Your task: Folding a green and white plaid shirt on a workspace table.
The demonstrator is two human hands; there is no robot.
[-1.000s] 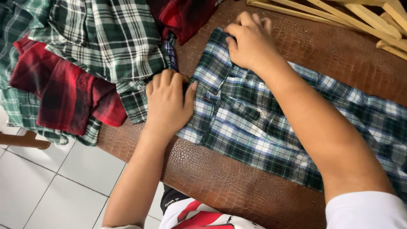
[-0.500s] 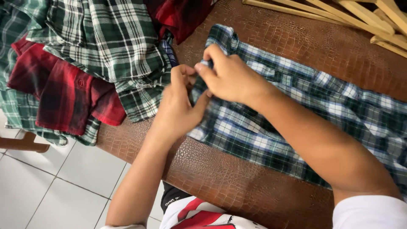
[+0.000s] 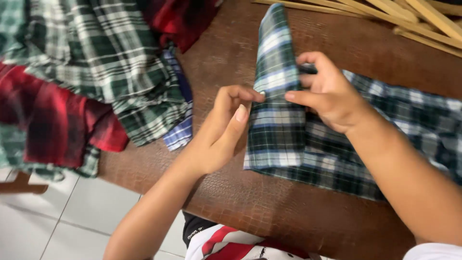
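Note:
A green, blue and white plaid garment [image 3: 288,135] lies on the brown textured table [image 3: 269,212], its left part folded into a long strip. My left hand [image 3: 224,127] pinches the strip's left edge between thumb and fingertips. My right hand [image 3: 327,91] grips the same fold from the right side, fingers curled over the cloth. The rest of the garment stretches off to the right under my right forearm.
A heap of plaid clothes, green and white [image 3: 106,62] and red and black [image 3: 53,120], covers the table's left end and hangs over its edge. Light wooden hangers [image 3: 409,19] lie at the back right. White floor tiles [image 3: 72,212] show below.
Both hands were pressing flat on the spread garment; the right hand then came to the left one, and now they hold up a folded edge together. The view has moved closer.

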